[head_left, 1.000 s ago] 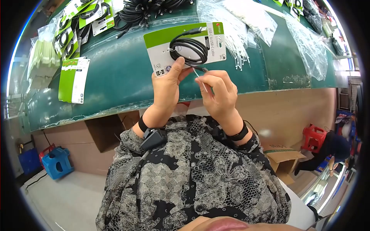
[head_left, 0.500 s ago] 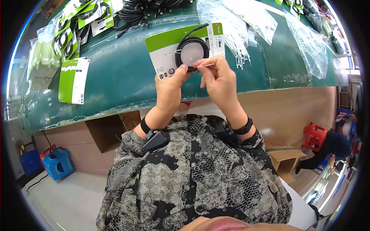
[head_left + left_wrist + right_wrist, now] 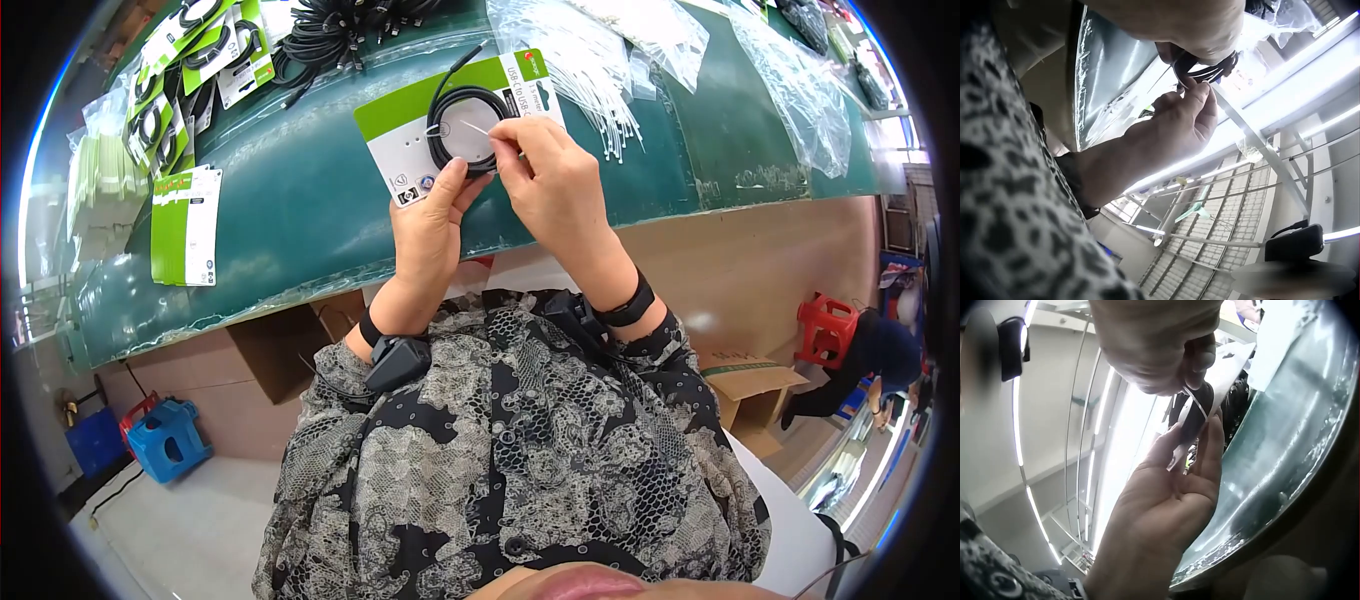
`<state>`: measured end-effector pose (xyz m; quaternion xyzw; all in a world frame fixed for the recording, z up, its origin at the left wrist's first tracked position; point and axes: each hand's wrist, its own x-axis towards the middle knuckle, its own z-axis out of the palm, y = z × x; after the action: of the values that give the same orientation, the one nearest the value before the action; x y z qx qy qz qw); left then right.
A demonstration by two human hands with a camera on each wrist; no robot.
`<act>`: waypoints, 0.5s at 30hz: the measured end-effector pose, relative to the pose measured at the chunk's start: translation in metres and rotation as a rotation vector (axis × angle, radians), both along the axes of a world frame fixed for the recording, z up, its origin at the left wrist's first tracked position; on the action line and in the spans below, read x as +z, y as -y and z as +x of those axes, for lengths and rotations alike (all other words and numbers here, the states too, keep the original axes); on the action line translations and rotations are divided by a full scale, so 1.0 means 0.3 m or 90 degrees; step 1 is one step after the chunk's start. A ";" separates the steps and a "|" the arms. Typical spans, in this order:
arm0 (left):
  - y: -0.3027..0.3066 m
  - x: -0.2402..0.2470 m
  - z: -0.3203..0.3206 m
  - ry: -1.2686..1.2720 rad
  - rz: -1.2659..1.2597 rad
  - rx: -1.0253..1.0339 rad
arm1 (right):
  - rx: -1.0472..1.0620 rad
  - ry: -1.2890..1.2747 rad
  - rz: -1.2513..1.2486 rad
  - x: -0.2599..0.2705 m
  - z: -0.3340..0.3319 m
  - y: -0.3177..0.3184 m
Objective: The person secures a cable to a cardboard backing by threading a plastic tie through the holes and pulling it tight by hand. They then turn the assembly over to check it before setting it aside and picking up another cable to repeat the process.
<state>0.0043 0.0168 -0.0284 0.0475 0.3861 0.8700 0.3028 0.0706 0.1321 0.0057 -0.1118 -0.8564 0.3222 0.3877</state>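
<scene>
A green and white USB-C cable card (image 3: pixel 385 122) is held up over the table, with a coiled black cable (image 3: pixel 437 150) against its front. One cable end points up past the card's top edge. My left hand (image 3: pixel 427 225) grips card and coil at the lower edge, thumb in front. My right hand (image 3: pixel 560 180) pinches a thin white cable tie (image 3: pixel 474 127) at the coil's right side, its tip pointing left across the coil's opening. A second white tie (image 3: pixel 433 130) loops round the coil's left side. In the right wrist view, the pinched tie (image 3: pixel 1196 403) curves over the cable.
A stack of printed cards (image 3: pixel 185 228) lies left on the green table (image 3: pixel 300 230), with carded cables (image 3: pixel 205 55) behind it. Black cables (image 3: pixel 340 35) are piled at the back. Loose white cable ties (image 3: pixel 590 90) and a plastic bag (image 3: pixel 790 100) lie right.
My right hand has moved from below the coil up to its right side, carrying the tie from hanging downward to across the coil's opening. The card has shifted slightly left.
</scene>
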 end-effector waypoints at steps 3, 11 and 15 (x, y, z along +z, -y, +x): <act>-0.001 -0.002 0.004 -0.037 -0.006 0.019 | -0.018 0.022 0.104 0.030 0.016 0.013; -0.001 0.013 0.009 -0.080 -0.025 0.041 | -0.009 0.080 0.189 0.051 0.039 0.013; 0.001 0.011 0.011 -0.074 -0.026 0.042 | -0.009 0.077 0.192 0.045 0.036 0.012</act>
<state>0.0077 0.0163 -0.0251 0.0791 0.4219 0.8673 0.2520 0.0814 0.1285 0.0191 -0.0774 -0.9159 0.1799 0.3503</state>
